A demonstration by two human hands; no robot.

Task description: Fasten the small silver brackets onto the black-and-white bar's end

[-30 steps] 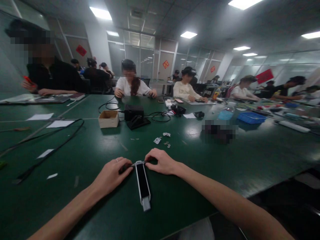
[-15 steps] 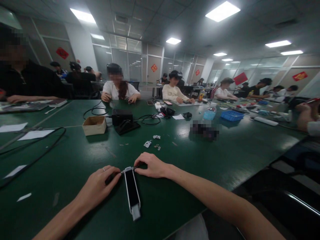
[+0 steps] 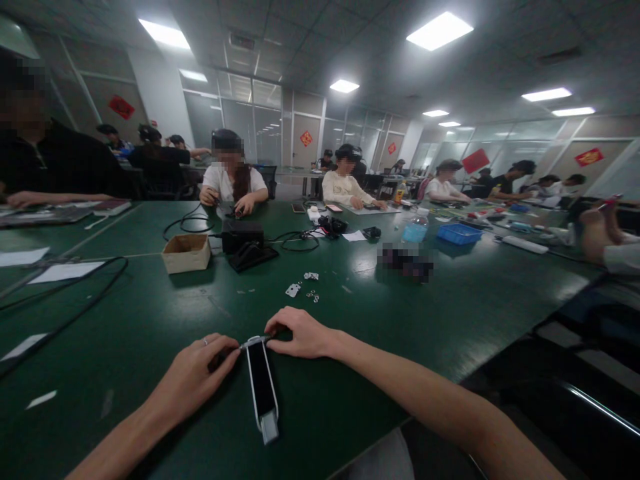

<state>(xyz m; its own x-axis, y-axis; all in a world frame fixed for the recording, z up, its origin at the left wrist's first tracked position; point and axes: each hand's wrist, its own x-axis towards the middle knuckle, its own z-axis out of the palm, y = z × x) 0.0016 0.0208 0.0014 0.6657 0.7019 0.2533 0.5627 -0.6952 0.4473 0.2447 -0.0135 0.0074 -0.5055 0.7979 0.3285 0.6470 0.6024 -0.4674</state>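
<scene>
A long, narrow object with a white frame and a black middle [image 3: 263, 380] lies on the green table, pointing away from me. Its near end carries a pale grey block [image 3: 269, 427]. Across its far end runs a thin metal piece [image 3: 257, 341] that sticks out on both sides. My left hand [image 3: 203, 367], a ring on one finger, pinches the left end of this thin piece. On the other side, my right hand [image 3: 303, 333] pinches the right end between thumb and fingers. Beyond my hands lie small metal plates [image 3: 293, 290] and several small rings [image 3: 313, 297].
Farther back stand a cardboard box [image 3: 187, 253], a black device on a stand [image 3: 243, 237], a bottle of blue liquid [image 3: 415, 227] and a blue tray [image 3: 459, 234]. Black cables [image 3: 107, 290] and paper [image 3: 67, 271] lie left. Other people sit around the table.
The view has shifted slightly. Both my hands keep their pinch at the far end of the narrow object. Across the table, a person's hands have moved closer together.
</scene>
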